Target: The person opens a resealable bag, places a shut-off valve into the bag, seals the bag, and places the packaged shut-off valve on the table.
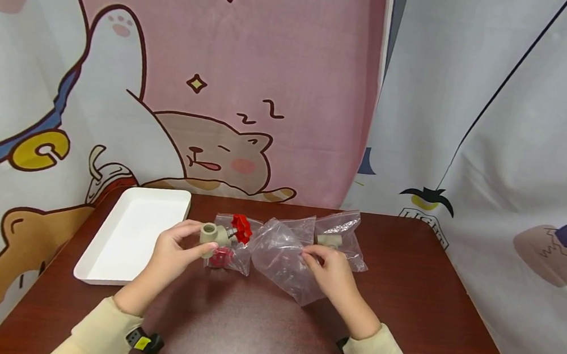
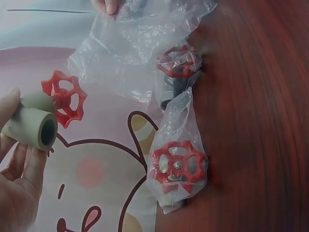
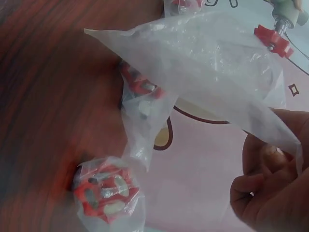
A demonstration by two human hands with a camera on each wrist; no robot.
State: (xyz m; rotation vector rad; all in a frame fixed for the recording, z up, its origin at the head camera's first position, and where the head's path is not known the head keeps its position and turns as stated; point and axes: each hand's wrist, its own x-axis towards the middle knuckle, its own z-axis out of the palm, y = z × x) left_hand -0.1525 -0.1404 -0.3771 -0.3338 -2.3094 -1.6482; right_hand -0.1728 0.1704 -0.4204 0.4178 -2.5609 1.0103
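Note:
My left hand [image 1: 174, 249] holds a beige pipe valve [image 1: 209, 235] with a red handwheel [image 2: 64, 99], raised above the table and outside any bag. The fingers of my right hand [image 1: 328, 271] pinch the edge of a clear plastic bag [image 1: 280, 259], which looks flat and has no valve visible in it. Beneath my left hand's valve lies a bagged valve with a red handwheel [image 2: 178, 166]. A second bagged valve [image 3: 142, 84] is partly covered by the loose bag. Beyond my right hand sits another bagged valve [image 1: 329, 240], its beige body showing.
A white rectangular tray [image 1: 126, 233] stands at the left of the brown table [image 1: 258, 328]. Cartoon-printed cloth [image 1: 295, 58] hangs behind the table's back edge and along its sides.

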